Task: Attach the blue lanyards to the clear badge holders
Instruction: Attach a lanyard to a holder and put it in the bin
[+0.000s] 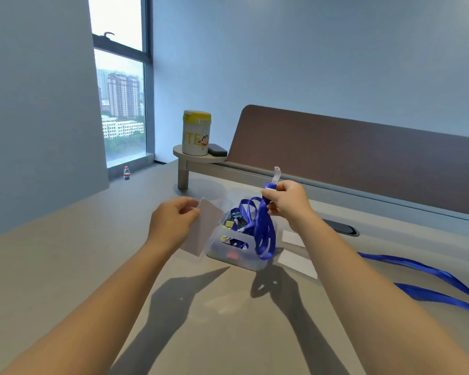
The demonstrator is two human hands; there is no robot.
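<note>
My left hand (171, 221) pinches the top edge of a clear badge holder (203, 228) with a white card inside, held tilted above the table. My right hand (284, 204) grips a blue lanyard (264, 234) near its end. The lanyard's clear strap tab (276, 174) sticks up above my fingers and its loops hang down in front of a clear plastic box (238, 253). The two hands are apart, with the box between them. More blue lanyards and small items lie inside the box.
Two more badge holders (295, 255) lie flat right of the box. Other blue lanyards (428, 280) trail across the table at right. A yellow-lidded canister (196, 132) and a black eraser (217, 149) stand on a small shelf behind. A brown divider panel (363, 161) runs along the back.
</note>
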